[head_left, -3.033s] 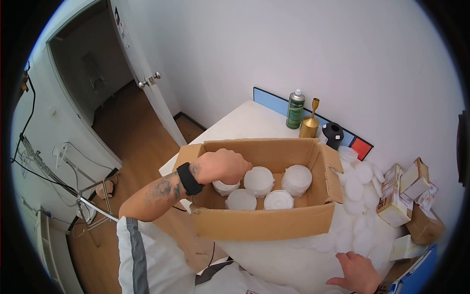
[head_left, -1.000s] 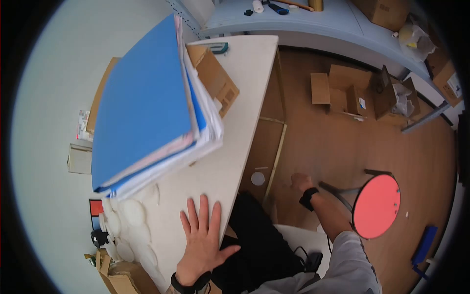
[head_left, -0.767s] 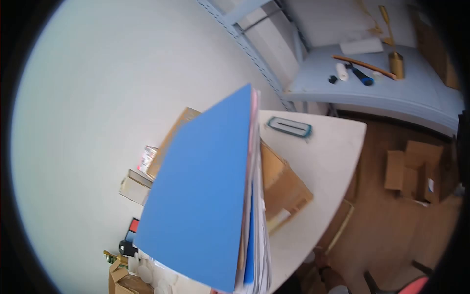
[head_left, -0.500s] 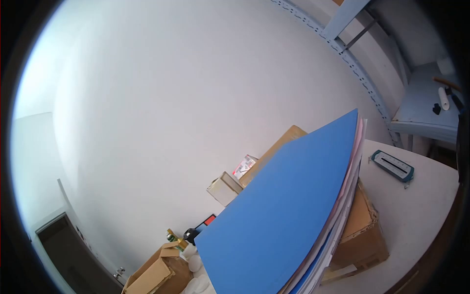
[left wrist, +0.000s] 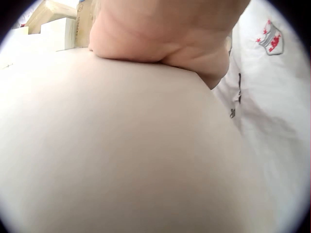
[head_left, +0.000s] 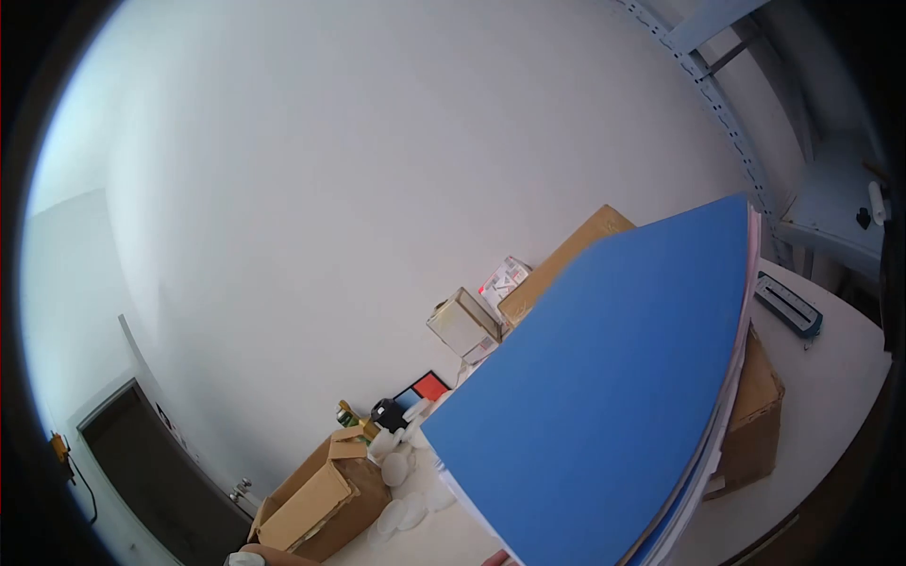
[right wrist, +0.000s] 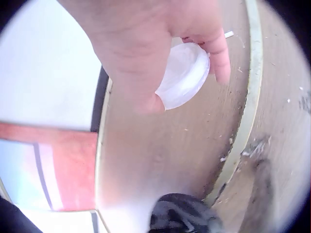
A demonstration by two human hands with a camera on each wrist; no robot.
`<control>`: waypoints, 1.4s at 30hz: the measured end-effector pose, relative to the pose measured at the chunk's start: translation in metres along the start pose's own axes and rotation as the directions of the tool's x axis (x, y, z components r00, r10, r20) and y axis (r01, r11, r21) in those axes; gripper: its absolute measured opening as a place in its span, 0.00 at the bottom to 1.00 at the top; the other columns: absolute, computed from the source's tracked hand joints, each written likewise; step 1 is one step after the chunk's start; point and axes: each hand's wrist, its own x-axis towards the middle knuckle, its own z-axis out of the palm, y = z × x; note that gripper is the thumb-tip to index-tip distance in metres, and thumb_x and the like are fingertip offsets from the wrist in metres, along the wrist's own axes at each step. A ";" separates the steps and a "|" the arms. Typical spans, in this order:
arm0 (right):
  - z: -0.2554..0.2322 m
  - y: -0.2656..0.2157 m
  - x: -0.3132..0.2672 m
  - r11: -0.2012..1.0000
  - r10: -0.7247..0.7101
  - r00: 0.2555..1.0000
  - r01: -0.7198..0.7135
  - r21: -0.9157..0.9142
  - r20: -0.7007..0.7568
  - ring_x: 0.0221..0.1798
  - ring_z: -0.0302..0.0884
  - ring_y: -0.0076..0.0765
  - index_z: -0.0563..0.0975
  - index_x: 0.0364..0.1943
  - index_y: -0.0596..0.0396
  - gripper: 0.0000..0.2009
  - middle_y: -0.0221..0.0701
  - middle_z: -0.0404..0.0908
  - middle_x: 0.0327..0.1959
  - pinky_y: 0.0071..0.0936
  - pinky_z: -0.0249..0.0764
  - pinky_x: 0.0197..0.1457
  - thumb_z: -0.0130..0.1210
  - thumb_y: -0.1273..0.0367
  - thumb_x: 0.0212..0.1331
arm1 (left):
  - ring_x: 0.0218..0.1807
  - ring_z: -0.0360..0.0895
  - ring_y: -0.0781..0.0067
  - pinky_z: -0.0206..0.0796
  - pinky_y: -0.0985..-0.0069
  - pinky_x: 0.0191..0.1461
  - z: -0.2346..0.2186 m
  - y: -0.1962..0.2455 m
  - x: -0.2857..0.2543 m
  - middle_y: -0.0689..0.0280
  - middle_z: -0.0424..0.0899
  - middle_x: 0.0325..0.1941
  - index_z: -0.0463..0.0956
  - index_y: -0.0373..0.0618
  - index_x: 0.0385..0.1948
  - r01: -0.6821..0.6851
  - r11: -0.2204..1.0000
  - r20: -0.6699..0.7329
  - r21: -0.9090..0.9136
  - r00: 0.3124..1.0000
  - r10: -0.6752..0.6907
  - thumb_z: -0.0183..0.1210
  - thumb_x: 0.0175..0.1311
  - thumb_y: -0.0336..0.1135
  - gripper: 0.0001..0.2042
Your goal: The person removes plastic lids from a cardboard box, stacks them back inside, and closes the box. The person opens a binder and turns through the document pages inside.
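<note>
In the right wrist view, my right hand point(right wrist: 141, 53) pinches a translucent round plastic lid point(right wrist: 182, 77) between thumb and fingers, low over the wooden floor. My left hand point(left wrist: 160, 29) rests its heel on the white table point(left wrist: 121, 145) in the left wrist view; its fingers are out of sight there. A sliver of that hand shows at the bottom of the head view, below a blue folder point(head_left: 604, 377) full of papers. More pale round lids point(head_left: 411, 509) lie scattered on the table, beside an open cardboard box point(head_left: 326, 509).
A brown carton point(head_left: 755, 406) stands under the folder, with a teal-edged gauge point(head_left: 791, 304) to its right. Small boxes point(head_left: 464, 325) sit by the wall. Near the right hand, a metal bar point(right wrist: 248, 97) crosses above the floor.
The left hand has left the cardboard box and come down onto the table. The right hand has reached down to the floor and taken the lid. The head view has swung toward the wall.
</note>
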 end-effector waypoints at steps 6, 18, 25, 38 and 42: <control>-0.122 -0.171 -0.248 0.964 0.203 0.974 -0.217 -0.157 -0.099 0.53 0.77 0.44 0.67 0.66 0.55 0.39 0.40 0.74 0.56 0.39 0.77 0.53 0.74 0.59 0.53 | 0.85 0.36 0.38 0.39 0.39 0.81 -0.012 -0.007 -0.021 0.49 0.40 0.86 0.43 0.51 0.81 -0.038 0.999 0.000 0.035 0.999 0.038 0.69 0.54 0.43 0.53; 0.138 -0.452 -0.479 0.792 -0.008 0.911 0.257 -0.553 0.412 0.64 0.71 0.37 0.66 0.60 0.53 0.34 0.35 0.72 0.56 0.36 0.68 0.64 0.76 0.62 0.54 | 0.60 0.79 0.56 0.67 0.64 0.67 -0.025 0.006 -0.228 0.50 0.76 0.65 0.59 0.39 0.73 0.105 0.311 0.052 -0.945 0.983 -0.174 0.57 0.75 0.51 0.34; 0.344 -0.428 -0.428 0.488 0.214 0.454 0.717 -0.497 0.865 0.71 0.70 0.58 0.67 0.62 0.59 0.46 0.52 0.68 0.70 0.44 0.72 0.69 0.83 0.58 0.38 | 0.53 0.81 0.72 0.73 0.73 0.59 -0.050 -0.022 -0.354 0.58 0.83 0.57 0.64 0.43 0.72 -0.092 0.144 -0.168 -0.985 0.686 -0.708 0.59 0.71 0.28 0.27; 0.464 -0.353 -0.274 -0.240 0.408 0.448 0.893 -0.380 0.796 0.73 0.64 0.53 0.74 0.56 0.56 0.33 0.46 0.71 0.65 0.61 0.49 0.81 0.75 0.59 0.46 | 0.53 0.85 0.63 0.75 0.69 0.56 0.000 -0.067 -0.440 0.54 0.85 0.56 0.69 0.45 0.68 -0.098 0.036 -0.091 -0.995 0.643 -0.760 0.61 0.69 0.31 0.25; 0.454 -0.379 -0.276 -0.273 0.274 0.522 0.847 -0.455 0.808 0.74 0.63 0.53 0.74 0.53 0.56 0.33 0.45 0.72 0.64 0.62 0.47 0.81 0.76 0.57 0.44 | 0.53 0.82 0.68 0.72 0.73 0.58 0.003 -0.087 -0.440 0.59 0.84 0.54 0.71 0.43 0.67 0.009 0.036 -0.019 -0.999 0.698 -0.716 0.62 0.69 0.31 0.24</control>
